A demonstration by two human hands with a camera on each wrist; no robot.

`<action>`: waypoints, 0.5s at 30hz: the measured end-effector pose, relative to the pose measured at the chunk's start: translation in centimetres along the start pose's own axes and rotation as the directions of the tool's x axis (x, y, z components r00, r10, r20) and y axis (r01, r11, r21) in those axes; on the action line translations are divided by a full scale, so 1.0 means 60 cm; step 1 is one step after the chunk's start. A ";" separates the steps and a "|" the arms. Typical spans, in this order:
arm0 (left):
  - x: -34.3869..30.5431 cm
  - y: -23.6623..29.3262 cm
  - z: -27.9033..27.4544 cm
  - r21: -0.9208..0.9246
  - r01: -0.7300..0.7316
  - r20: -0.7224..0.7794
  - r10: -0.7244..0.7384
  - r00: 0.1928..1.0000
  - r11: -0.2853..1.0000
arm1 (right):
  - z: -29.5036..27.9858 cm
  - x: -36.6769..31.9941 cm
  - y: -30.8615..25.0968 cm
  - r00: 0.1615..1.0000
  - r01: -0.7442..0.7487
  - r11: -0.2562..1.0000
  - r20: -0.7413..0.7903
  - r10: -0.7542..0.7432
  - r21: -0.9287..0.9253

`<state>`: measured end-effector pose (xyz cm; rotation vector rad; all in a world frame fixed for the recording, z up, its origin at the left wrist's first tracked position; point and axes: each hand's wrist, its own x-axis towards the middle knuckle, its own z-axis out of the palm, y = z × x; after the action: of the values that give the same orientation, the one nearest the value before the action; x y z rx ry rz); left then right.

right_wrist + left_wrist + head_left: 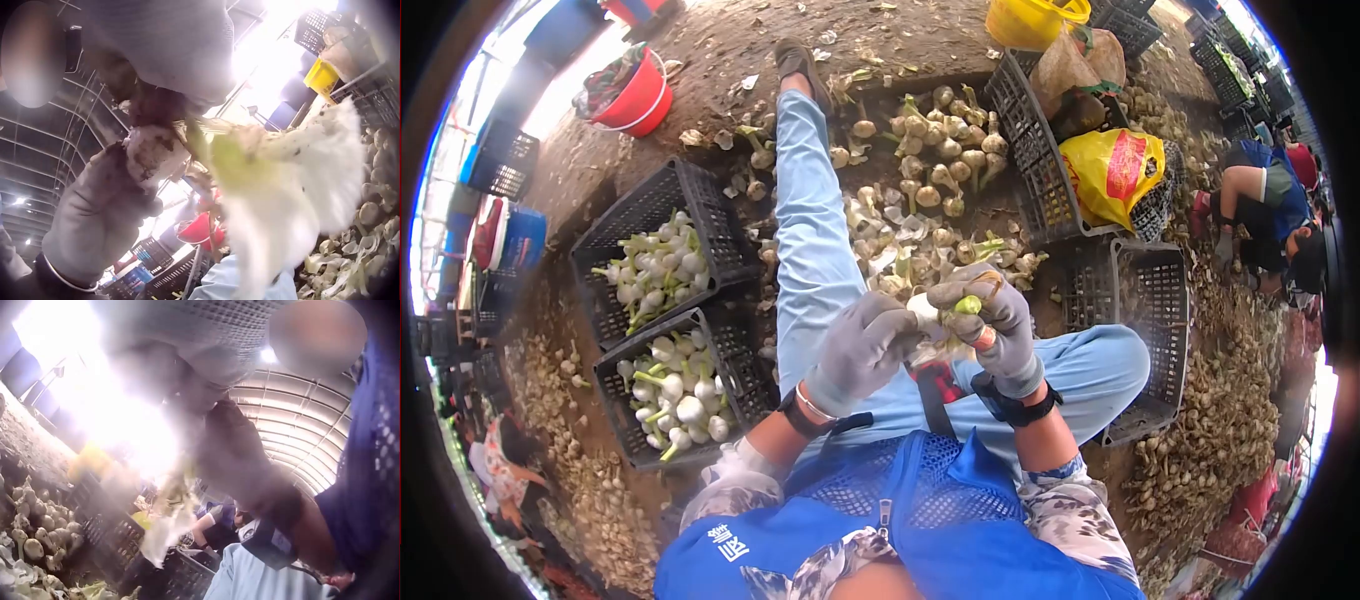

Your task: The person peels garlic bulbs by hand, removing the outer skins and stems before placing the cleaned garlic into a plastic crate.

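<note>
Between the two gloved hands, above the lap, is a white garlic bulb (922, 308) with a green stem end (968, 305). The left hand (865, 345) grips the bulb from one side; the right hand (1000, 330) pinches the stem part with curled fingers. Seen from the right wrist, the bulb (156, 153) has brown dirt on its root side, the left hand (103, 219) is around it, and pale loose skin (300, 181) hangs from the stem. In the left wrist view glare blurs the hands, and peeled skin (165, 531) dangles below.
Two black crates (730, 375) at left hold cleaned garlic. Untrimmed bulbs (945, 140) and peelings lie on the ground ahead. Another crate (1155, 330) stands by the right knee, a crate with a yellow bag (1112, 175) beyond. A red bucket (640, 95) is at upper left; another person (1270, 210) sits far right.
</note>
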<state>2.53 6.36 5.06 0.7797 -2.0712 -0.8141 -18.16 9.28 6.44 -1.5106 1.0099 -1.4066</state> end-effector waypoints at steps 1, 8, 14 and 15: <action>-0.002 -0.001 0.001 0.024 0.005 0.012 -0.005 1.000 1.000 | 0.007 -0.003 -0.002 0.995 -0.082 0.993 -0.056 0.087 0.080; -0.021 0.003 0.009 0.135 -0.023 0.278 -0.015 0.961 0.991 | 0.018 -0.016 0.030 0.775 -0.117 0.598 -0.303 0.554 0.793; -0.087 -0.092 0.037 0.416 0.105 0.438 -0.300 0.848 0.903 | -0.008 -0.016 0.047 0.643 -0.026 0.207 -0.143 0.753 0.978; -0.075 -0.080 0.023 0.477 0.138 0.458 -0.379 0.804 0.868 | -0.028 -0.035 0.079 0.720 -0.038 0.066 -0.018 0.694 0.997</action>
<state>4.95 7.13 -1.17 1.2104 -2.7495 -0.8063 -20.05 9.55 1.36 0.2262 0.4231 -1.5123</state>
